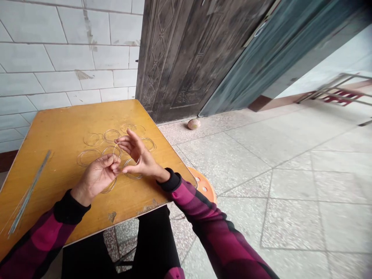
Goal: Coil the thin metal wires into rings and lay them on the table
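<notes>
Both hands meet over a yellow wooden table (pixel 58 128). My left hand (pixel 97 176) is closed in a pinch on a thin wire ring (pixel 117 149) that arcs up between the hands. My right hand (pixel 136 153) touches the same ring, its fingers spread and stretched out. Several finished wire rings (pixel 112 135) lie flat on the table just beyond the hands, and one ring (pixel 109 188) lies under my left hand.
A bundle of straight thin wires (pixel 27 193) lies along the table's left side. An orange plastic stool (pixel 205 186) stands under the table's right corner. A small round object (pixel 193 124) rests on the tiled floor by the dark door (pixel 188 58).
</notes>
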{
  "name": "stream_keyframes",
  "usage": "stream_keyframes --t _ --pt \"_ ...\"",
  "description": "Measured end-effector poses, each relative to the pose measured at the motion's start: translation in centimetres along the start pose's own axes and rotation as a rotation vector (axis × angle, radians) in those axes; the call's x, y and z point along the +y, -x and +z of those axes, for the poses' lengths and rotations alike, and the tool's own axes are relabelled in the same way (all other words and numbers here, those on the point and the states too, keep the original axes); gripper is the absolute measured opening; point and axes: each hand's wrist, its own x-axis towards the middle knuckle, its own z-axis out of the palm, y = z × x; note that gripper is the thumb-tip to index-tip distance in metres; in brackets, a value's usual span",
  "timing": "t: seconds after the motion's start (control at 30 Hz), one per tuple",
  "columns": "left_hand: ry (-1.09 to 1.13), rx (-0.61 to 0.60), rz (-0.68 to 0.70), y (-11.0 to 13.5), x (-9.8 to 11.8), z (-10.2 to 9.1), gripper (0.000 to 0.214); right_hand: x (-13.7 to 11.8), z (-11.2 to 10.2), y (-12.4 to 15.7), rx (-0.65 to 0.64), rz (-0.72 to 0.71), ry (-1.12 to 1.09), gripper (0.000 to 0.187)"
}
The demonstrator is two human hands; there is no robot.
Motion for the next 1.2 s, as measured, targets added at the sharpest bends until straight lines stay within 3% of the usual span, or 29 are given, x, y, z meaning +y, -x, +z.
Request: stream_keyframes --t 0.2,0.43,0.5,0.6,0.7,0.9,1.07,1.2 --pt "0.036 0.003 -0.007 0.0 -0.2 -0.1 0.023 -0.1 0.1 0.0 0.003 -0.036 -0.033 0.104" --pt "0.015 0.016 -0.017 -0.4 0.9 -0.8 0.015 -0.4 -0.4 0.1 0.001 0.03 -0.071 0.108" --pt "0.011 0.017 -0.052 -0.5 1.5 -1.1 0.013 -0.5 -0.7 0.0 0.049 0.108 -0.105 0.085" --pt "-0.011 0.004 -0.137 -0.7 2.2 -1.5 0.013 -0.6 -1.2 -0.1 0.223 0.271 -0.128 0.043" --pt "-0.041 -0.015 -0.201 -0.8 2.4 -1.9 0.014 -0.6 -1.3 -0.4 0.3 0.418 -0.095 0.028" --pt "-0.093 -0.023 -0.22 -0.8 2.6 -2.1 0.014 -0.7 -1.0 -0.8 0.36 0.482 -0.088 0.028" --pt "-0.114 0.04 -0.129 -0.8 2.6 -1.8 0.029 -0.7 -1.1 -1.0 0.532 0.453 -0.071 0.032" --pt "-0.126 0.118 -0.06 -0.8 1.3 -1.2 0.026 -0.7 -1.3 -1.1 0.659 0.389 -0.099 0.03"
